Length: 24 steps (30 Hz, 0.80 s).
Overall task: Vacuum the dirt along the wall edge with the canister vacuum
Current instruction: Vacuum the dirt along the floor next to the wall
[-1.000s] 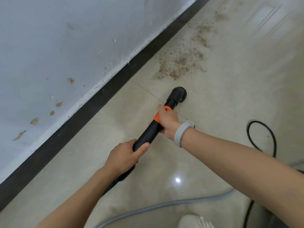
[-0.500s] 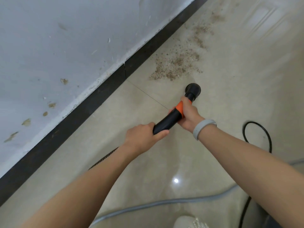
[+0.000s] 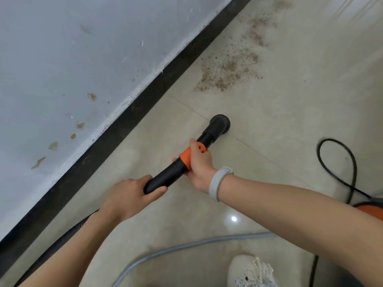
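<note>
I hold a black vacuum wand (image 3: 165,175) with an orange collar (image 3: 187,157) in both hands. My left hand (image 3: 132,195) grips its rear end, where the ribbed black hose (image 3: 62,241) runs back under my forearm. My right hand (image 3: 200,162), with a grey wristband, grips the wand at the orange collar. The round black nozzle (image 3: 220,123) points down at the beige tile floor, a short way from the wall. Brown dirt (image 3: 230,69) is scattered on the floor beyond the nozzle, near the black baseboard (image 3: 128,129). An orange part of the canister (image 3: 371,208) shows at the right edge.
A white wall (image 3: 83,59) with brown stains rises on the left. A black power cord (image 3: 342,168) loops on the floor at the right. A grey hose (image 3: 186,247) crosses the floor near me, beside my white shoe (image 3: 248,272).
The wand swung right and forward, then came back slightly. The nozzle now sits on the tile joint, still short of the dirt. Both hands kept their grip.
</note>
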Tool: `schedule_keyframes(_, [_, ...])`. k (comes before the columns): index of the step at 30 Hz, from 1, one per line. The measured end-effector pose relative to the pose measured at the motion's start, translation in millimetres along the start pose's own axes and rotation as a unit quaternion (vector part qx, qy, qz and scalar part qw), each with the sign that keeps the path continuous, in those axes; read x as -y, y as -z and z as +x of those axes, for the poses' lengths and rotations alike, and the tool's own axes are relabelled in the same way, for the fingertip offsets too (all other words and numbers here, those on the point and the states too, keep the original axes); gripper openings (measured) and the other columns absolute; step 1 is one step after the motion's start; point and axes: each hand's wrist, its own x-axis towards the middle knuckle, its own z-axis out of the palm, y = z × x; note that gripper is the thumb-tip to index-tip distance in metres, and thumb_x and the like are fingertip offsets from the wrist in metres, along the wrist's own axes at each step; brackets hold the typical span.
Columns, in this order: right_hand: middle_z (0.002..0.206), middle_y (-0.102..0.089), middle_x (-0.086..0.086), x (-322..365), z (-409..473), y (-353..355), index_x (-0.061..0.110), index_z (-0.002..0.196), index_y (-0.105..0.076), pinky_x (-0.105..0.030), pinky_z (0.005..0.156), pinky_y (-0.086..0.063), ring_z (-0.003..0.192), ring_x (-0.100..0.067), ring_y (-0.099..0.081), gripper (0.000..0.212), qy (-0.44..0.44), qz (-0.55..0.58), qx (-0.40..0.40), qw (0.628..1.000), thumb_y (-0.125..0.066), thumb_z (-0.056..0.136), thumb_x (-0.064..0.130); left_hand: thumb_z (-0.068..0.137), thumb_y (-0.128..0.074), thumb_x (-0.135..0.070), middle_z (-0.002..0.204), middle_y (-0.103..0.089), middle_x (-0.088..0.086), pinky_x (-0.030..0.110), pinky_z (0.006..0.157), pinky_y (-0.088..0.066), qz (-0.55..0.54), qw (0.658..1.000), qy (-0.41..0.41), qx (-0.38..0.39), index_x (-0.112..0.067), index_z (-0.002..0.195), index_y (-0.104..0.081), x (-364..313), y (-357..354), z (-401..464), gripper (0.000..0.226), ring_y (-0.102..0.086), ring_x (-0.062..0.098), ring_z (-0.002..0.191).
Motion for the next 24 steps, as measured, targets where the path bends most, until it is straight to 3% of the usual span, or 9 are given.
schedule_keyframes(6, [0.072, -0.051, -0.011, 24, 6, 33, 0.007, 0.098, -0.046, -0.030, 0.048, -0.054, 0.041, -0.018, -0.061, 0.025, 0.036, 0.036, -0.050, 0.997, -0.056, 0.094, 0.029, 0.083, -0.035, -0.072, 0.060, -0.048, -0.010, 0.025, 0.052, -0.032, 0.021, 0.999, -0.045, 0.019, -0.032, 0.081, -0.042, -40, -6, 20, 0.041, -0.047, 0.007, 0.057])
schedule_keyframes(11, [0.071, -0.047, -0.010, 79, 31, 34, 0.008, 0.086, -0.043, -0.028, 0.046, -0.052, 0.059, -0.021, -0.053, 0.024, 0.049, 0.042, -0.046, 0.997, -0.057, 0.092, 0.027, 0.082, -0.034, -0.074, 0.064, -0.048, -0.008, 0.027, 0.050, -0.027, 0.015, 0.999, -0.046, -0.017, -0.027, 0.086, -0.045, -72, 10, 63, 0.049, -0.047, 0.015, 0.059])
schedule_keyframes(16, [0.075, -0.050, -0.009, 110, 51, 8, 0.010, 0.087, -0.043, -0.027, 0.043, -0.051, 0.060, -0.022, -0.059, 0.024, 0.041, -0.015, -0.004, 0.999, -0.055, 0.093, 0.031, 0.082, -0.031, -0.076, 0.067, -0.050, -0.007, 0.027, 0.051, -0.031, -0.016, 0.998, -0.003, -0.064, -0.025, 0.087, -0.049, -80, 30, 83, 0.054, -0.050, 0.015, 0.061])
schedule_keyframes(21, [0.076, -0.051, -0.010, 87, 56, -35, 0.012, 0.086, -0.042, -0.030, 0.048, -0.053, 0.045, -0.021, -0.060, 0.019, 0.018, -0.069, 0.046, 0.996, -0.054, 0.092, 0.026, 0.080, -0.026, -0.076, 0.061, -0.052, -0.005, 0.028, 0.049, -0.032, -0.031, 0.989, 0.065, -0.129, -0.026, 0.076, -0.045, -48, 23, 57, 0.054, -0.051, 0.014, 0.056])
schedule_keyframes(24, [0.079, -0.050, -0.011, 67, 58, -63, 0.011, 0.084, -0.044, -0.031, 0.047, -0.053, 0.050, -0.023, -0.057, 0.016, 0.027, -0.085, 0.049, 0.995, -0.054, 0.091, 0.022, 0.077, -0.024, -0.075, 0.056, -0.052, -0.004, 0.028, 0.047, -0.029, -0.040, 0.981, 0.101, -0.162, -0.025, 0.071, -0.042, -26, 20, 44, 0.054, -0.051, 0.016, 0.053])
